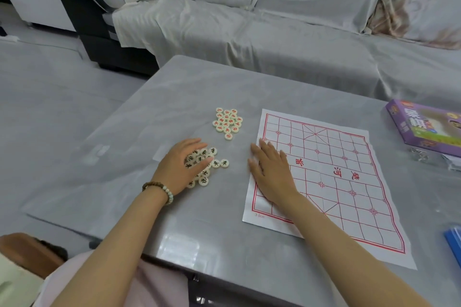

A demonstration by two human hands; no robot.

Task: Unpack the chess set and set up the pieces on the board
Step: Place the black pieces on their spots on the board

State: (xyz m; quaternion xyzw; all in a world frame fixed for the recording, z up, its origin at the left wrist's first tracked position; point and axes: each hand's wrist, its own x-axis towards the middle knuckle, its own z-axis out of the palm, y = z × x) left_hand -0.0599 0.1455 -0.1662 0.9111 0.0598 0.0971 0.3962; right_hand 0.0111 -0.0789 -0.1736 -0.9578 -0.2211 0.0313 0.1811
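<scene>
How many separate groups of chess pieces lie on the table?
2: the red-lettered group lies farther away, left of the paper board; the black-lettered group lies nearer, partly hidden under the left hand.

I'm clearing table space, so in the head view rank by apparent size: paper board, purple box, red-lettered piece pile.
1. paper board
2. purple box, partly cut off by the frame edge
3. red-lettered piece pile

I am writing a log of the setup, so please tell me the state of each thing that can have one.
Paper board: unfolded flat, no pieces on it.
Red pieces: clustered on table, off board.
Black pieces: piled under left hand.
Right hand: flat on the board's edge.
Purple box: lying flat.
</scene>
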